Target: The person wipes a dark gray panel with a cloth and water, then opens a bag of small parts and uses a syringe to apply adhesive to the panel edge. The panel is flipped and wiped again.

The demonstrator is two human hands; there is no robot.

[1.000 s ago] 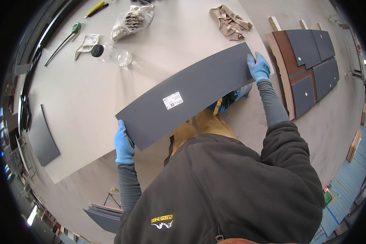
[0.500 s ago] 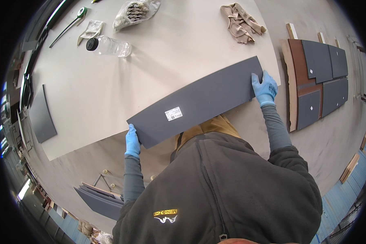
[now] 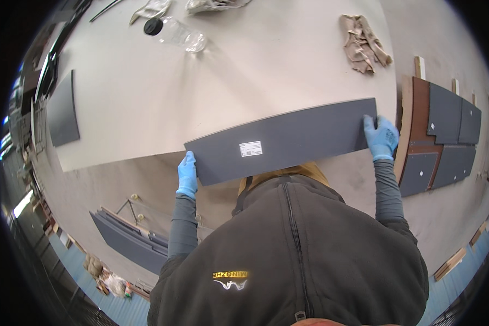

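A long dark grey panel (image 3: pixel 304 136) stretches between my two hands at the near edge of the pale table (image 3: pixel 288 65). On its upper face is a white label (image 3: pixel 250 149). My left hand (image 3: pixel 187 175), in a blue glove, grips the panel's left end, with some fingers hidden beneath it. My right hand (image 3: pixel 383 138), gloved the same way, is closed on the right end, thumb on the top face. The panel's near side hangs over the table edge, close to my body.
A clear bottle with a black cap (image 3: pixel 179 35) lies on the table, a beige cloth (image 3: pixel 362 44) at far right. Another grey panel (image 3: pixel 63 111) is at left. Stacked panels (image 3: pixel 127 242) stand lower left; more panels (image 3: pixel 445 117) lie on a pallet at right.
The panel has turned to lie more level, its right end coming nearer to me. My view has shifted, so the table things appear higher and further right.
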